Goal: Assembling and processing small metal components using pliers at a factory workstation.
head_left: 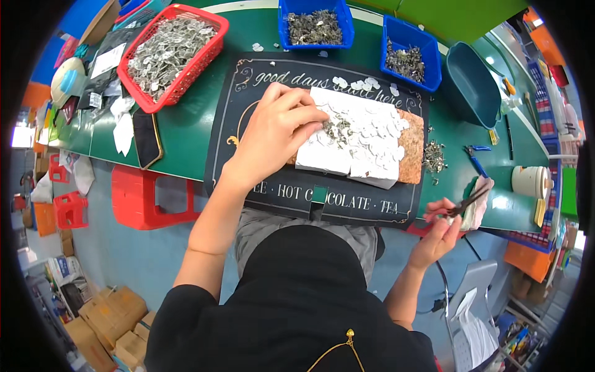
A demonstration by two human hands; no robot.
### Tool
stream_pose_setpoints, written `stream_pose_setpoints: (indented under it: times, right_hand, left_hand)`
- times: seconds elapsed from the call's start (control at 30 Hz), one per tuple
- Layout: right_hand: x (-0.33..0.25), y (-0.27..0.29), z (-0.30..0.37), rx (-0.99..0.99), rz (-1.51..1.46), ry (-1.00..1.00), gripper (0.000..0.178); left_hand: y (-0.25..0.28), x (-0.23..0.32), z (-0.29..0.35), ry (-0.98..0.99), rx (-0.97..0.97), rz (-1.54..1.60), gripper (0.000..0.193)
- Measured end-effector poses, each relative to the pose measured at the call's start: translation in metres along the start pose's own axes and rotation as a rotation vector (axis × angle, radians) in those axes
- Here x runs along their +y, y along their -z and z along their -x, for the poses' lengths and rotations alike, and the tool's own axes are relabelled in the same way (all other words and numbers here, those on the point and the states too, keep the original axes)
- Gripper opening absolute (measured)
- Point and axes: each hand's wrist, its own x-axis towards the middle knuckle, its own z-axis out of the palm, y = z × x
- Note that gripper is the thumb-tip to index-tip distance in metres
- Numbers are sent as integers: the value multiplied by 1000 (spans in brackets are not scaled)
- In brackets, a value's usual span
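Observation:
My left hand point(276, 133) reaches over a white block point(322, 162), its thumb and fingers drawn together at a small heap of metal pieces point(339, 130). Whatever is between those fingertips is too small to make out. Thin white pieces point(381, 133) are spread over the top of the white blocks, which sit on a brown speckled board point(411, 149). Low on the right, off the mat's corner, my right hand point(441, 232) is closed round a dark slim tool point(468, 201) that points up and right. A pale cloth point(481, 204) lies just beyond it.
Under the blocks is a black printed mat point(229, 133) on a green table point(180, 136). A red basket point(127, 74) of metal pieces, two blue bins point(316, 46) and a dark green tub point(474, 87) stand around it. Blue-handled pliers point(476, 158), a lidded jar point(530, 181) and a phone point(147, 139) lie nearby.

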Motion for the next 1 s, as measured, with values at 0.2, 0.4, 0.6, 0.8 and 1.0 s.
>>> stream_pose_setpoints:
  times: [0.2,0.4,0.6,0.8,1.0]
  right_hand:
    - [-31,-37,16,-308,-167,-38,38]
    - [-44,-61,13,-469,-241,60,33]
    - [-55,-67,14,-570,-273,-56,37]
    - [-63,-60,10,-781,-184,-146,24]
    - [-66,-66,5,-864,-273,-203,23]
  left_hand:
    - [-6,4,7,25,144,39,17]
    - [-5,-3,9,83,37,62,14]
    - [-1,-8,8,130,137,212,11]
    - [-3,11,35,429,348,1444,14]
    - [-4,32,44,531,468,1616,17]
